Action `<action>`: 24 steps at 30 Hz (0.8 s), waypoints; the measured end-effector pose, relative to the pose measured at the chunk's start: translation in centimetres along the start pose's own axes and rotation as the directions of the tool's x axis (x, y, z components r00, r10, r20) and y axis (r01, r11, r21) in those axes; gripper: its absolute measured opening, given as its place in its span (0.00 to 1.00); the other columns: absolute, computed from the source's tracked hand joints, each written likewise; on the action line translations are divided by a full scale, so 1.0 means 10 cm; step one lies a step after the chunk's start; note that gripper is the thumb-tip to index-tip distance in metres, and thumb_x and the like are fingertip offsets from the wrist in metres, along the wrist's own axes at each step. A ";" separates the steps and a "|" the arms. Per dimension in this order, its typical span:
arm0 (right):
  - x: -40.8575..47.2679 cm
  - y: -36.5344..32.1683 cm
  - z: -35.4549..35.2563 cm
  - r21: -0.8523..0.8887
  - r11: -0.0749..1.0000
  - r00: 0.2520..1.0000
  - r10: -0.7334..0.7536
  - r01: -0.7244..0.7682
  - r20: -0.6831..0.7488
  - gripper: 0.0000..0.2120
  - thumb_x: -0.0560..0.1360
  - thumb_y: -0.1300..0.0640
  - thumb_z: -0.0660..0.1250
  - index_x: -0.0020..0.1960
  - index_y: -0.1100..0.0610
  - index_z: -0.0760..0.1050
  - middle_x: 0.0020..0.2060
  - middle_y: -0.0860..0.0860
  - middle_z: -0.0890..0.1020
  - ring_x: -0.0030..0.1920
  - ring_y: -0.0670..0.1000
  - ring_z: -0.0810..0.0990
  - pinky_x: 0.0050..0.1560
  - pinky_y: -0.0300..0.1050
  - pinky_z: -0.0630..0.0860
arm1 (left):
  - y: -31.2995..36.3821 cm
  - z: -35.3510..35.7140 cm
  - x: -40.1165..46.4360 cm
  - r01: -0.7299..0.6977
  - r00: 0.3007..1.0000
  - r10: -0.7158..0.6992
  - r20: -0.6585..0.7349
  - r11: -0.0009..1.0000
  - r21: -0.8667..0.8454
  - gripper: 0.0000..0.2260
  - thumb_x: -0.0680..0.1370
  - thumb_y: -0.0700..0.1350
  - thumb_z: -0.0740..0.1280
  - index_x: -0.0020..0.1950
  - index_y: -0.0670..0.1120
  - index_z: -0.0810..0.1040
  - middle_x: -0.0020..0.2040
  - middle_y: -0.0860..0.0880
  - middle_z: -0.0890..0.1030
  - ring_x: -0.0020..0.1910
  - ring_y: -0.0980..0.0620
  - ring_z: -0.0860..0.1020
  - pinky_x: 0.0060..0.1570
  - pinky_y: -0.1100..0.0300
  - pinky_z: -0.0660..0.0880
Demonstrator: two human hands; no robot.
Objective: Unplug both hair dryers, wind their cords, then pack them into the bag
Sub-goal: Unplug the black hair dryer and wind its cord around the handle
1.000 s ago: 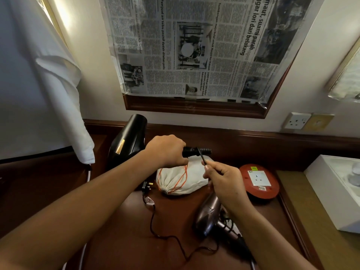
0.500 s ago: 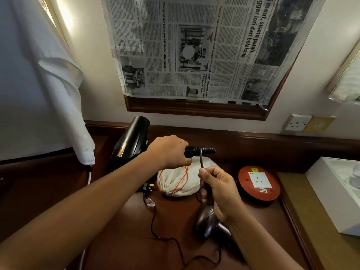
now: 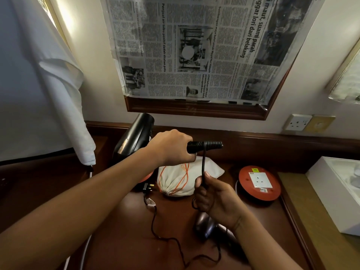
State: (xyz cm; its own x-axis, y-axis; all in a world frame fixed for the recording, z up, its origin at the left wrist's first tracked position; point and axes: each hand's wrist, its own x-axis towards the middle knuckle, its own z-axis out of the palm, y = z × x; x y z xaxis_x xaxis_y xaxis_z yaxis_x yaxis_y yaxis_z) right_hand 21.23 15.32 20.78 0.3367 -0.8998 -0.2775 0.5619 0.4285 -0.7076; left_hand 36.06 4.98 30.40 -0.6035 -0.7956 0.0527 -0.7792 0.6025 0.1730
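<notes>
L hand (image 3: 171,148) fist-grips black dryer (image 3: 134,137) handle above desk; R hand (image 3: 212,197) pinches cord (image 3: 203,166). Risk: slack loosens wraps, plug (image 3: 147,187) snags. 2nd dryer (image 3: 204,225) prob. under R wrist; bag (image 3: 187,178) behind

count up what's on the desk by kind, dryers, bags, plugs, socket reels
hair dryers: 2, the black dryer held by the left hand and the grey dryer lying under the right hand
cloth bags: 1, the white bag
loose plugs: 1, the plug
socket reels: 1, the red reel
total: 5
</notes>
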 end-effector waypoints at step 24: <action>0.20 -1.07 -0.14 -0.942 0.329 0.998 -0.002 0.060 0.063 0.08 0.75 0.71 0.63 0.43 0.62 0.78 0.37 0.59 0.75 0.34 0.49 0.73 0.33 0.38 0.73 | 0.15 -0.13 -0.21 -0.114 0.988 0.110 0.112 0.993 0.023 0.09 0.72 0.56 0.67 0.45 0.52 0.76 0.34 0.54 0.76 0.35 0.54 0.75 0.38 0.57 0.74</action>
State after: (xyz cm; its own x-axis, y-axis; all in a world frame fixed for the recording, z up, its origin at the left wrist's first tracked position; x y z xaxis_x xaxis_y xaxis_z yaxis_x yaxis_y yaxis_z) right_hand 14.87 8.82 26.88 0.3823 -0.8936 -0.2351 -0.5068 0.0100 -0.8620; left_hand 36.36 7.46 31.79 -0.7009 -0.7122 -0.0385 -0.7092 0.6903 0.1431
